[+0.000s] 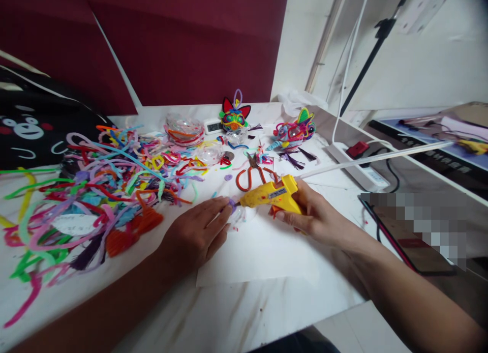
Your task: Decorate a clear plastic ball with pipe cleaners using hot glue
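My right hand (310,210) is wrapped round the handle of a yellow hot glue gun (267,194), one finger at its orange trigger. The nozzle points left and meets a small purple fuzzy piece (232,204), which looks like coiled pipe cleaner. My left hand (198,228) pinches that piece with its fingertips, partly hiding it. A clear plastic piece (238,215) lies just under the nozzle, on a white sheet (259,261). Pliers with orange handles (251,175) lie open behind the glue gun.
Loose colourful pipe cleaners (125,175) heap on the left beside a black bag (34,124). Two decorated figures, one red-eared (234,116) and one pink (295,131), sit at the back. A power strip (358,167) and a phone-like device (407,236) lie to the right.
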Available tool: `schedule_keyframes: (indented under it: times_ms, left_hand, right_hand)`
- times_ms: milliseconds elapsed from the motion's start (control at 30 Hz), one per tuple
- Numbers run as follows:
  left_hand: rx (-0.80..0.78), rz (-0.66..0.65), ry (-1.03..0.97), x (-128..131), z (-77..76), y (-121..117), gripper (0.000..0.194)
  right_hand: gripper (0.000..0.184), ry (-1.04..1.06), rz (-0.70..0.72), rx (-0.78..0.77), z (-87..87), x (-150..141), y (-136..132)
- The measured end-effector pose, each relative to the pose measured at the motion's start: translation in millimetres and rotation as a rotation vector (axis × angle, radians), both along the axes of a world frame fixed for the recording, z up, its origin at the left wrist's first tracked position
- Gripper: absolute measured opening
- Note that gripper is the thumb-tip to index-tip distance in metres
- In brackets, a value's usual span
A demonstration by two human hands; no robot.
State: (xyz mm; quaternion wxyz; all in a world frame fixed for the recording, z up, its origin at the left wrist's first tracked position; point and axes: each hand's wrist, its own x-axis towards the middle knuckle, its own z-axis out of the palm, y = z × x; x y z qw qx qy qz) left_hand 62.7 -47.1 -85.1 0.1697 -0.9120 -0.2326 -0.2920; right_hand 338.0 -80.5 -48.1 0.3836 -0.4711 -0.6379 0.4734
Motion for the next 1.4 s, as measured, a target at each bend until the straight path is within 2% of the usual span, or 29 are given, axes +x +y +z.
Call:
schedule_keyframes:
  times_ms: [167,267,533,667,767,833,1133,1233,1333,1400]
  left_hand:
    - [0.021,-0.014,0.007,1,4.3,-1,0.032]
    - [0.036,-0.015,0.027,1,3.5,-1,0.033]
    - [0.081,-0.033,0.085,1,0.5,4,0.033]
    - [0.085,-0.022,0.117,2,1.8,4,0.033]
    - [0.083,-0.018,0.135,2,3.1,3,0.033]
    - [0.083,-0.021,0.145,1,3.6,3,0.034]
    - [0.051,-0.013,0.132,0,4.9,2,0.036]
    - [0.05,-0.019,0.108,0,4.1,2,0.037]
    - [0.045,-0.04,0.062,0,4.0,2,0.037]
    - [0.048,-0.046,0.033,1,4.4,2,0.036]
  right_hand:
    - [0.04,0.018,-0.094,-0.117,11.6,1,4]
    - [0.042,0.035,-0.146,-0.143,10.9,3,8]
    - [0.052,0.146,-0.279,-0.201,-6.7,-2,23]
    - [0.052,0.147,-0.313,-0.168,-21.7,-5,32]
    - [0.045,0.021,-0.351,-0.113,-33.8,-3,40]
    - [0.041,-0.139,-0.41,-0.046,-37.2,-1,44]
    - [0.028,-0.825,-0.534,0.285,-27.4,3,36]
    - [0.026,-0.849,-0.455,0.515,-25.3,0,29]
    - [0.04,-0.642,-0.157,0.798,-19.1,-16,19]
    - [0.049,-0.55,0.023,0.89,-16.0,-31,12]
